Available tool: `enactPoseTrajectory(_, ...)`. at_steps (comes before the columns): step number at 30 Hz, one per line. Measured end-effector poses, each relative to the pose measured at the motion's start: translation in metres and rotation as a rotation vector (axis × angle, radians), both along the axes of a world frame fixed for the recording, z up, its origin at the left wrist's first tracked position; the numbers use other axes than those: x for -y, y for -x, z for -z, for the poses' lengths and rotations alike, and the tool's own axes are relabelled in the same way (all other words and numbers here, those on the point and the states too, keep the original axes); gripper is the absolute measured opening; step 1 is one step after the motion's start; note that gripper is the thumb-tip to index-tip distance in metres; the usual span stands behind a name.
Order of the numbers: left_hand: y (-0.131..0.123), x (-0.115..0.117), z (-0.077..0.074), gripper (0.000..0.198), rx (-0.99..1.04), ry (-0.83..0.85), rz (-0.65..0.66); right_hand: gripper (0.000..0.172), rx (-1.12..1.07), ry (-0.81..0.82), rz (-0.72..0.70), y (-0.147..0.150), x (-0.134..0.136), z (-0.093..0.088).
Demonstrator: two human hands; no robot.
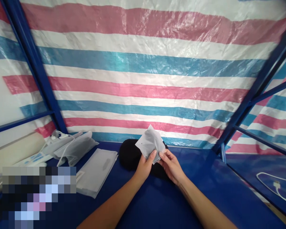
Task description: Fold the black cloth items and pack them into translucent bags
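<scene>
In front of the black bundle (127,154), the left hand (145,166) and right hand (171,164) are pinching the grey packet (149,141) near its lower corner, equally close, its opposite corner pointing away.

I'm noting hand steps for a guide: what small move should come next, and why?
Perhaps draw the right hand slightly away from the left hand: both pinch the small, square, plastic-looking grey pouch close together near its lower corner, so a light pull might show whether it opens there.
</scene>
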State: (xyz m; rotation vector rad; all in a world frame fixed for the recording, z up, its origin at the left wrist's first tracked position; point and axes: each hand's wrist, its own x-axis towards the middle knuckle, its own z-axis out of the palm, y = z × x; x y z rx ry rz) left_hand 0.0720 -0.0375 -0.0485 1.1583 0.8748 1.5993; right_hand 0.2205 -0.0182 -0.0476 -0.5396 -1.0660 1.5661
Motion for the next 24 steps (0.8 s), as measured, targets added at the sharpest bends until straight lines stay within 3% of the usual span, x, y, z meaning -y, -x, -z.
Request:
enactPoseTrajectory(13, 0.0047, -0.0019, 0.0053, 0.055, -0.130, -0.073, 0.059, 0.025, -0.056, -0.014, -0.048, 0.0017, 0.0043, 0.0014)
enactPoseTrajectory(24, 0.0009, 0.0019, -0.0026, 0.062, -0.005, -0.035, 0.077, 0.031, -0.004, -0.032, -0.099, 0.0057, 0.0093, -0.0022)
